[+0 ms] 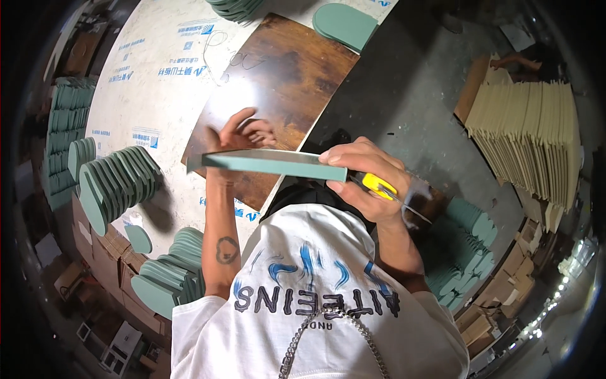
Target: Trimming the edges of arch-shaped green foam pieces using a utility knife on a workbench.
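Observation:
My right hand [369, 174] grips one end of a flat green board [278, 165], seen nearly edge-on in front of my chest. The same hand also holds a yellow-and-black utility knife [380, 186], whose thin metal end points down to the right. Beyond the board's left part, my left hand [247, 129] is open, its slightly blurred fingers apart and loosely curled. The board hides my left wrist in part. Below both hands lies a glossy brown wood-look sheet [297, 69] on the white table [145, 95].
Stacks of rounded green boards [117, 186] stand at the table's left edge, with more [170, 271] nearer me. Another green board [344, 26] lies at the far edge. On the right are a large pile of tan sheets [527, 136] and green pieces [461, 252] lower down.

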